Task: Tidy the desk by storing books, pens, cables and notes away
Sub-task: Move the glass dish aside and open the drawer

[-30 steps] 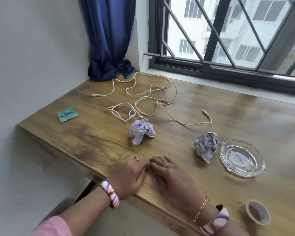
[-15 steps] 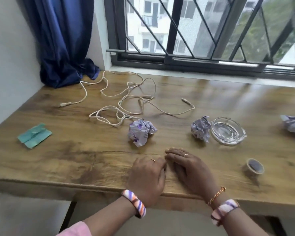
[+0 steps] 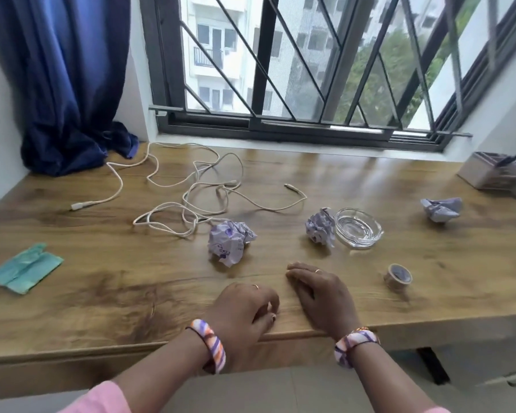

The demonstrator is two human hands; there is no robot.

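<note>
Both hands rest near the desk point(image 3: 72, 308) edge holding nothing, left hand point(image 3: 245, 311) loosely curled, right hand point(image 3: 322, 293) flat. The white cable point(image 3: 191, 201) sprawls behind them: light, floppy, tangle-prone. I'd gather loops mid-length, not yank a plug.

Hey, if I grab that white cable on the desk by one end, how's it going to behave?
The white cable will probably be floppy, since it lies in loose loops. Its loops cross, so it may snag or tangle. It looks thin, so likely light.
</note>
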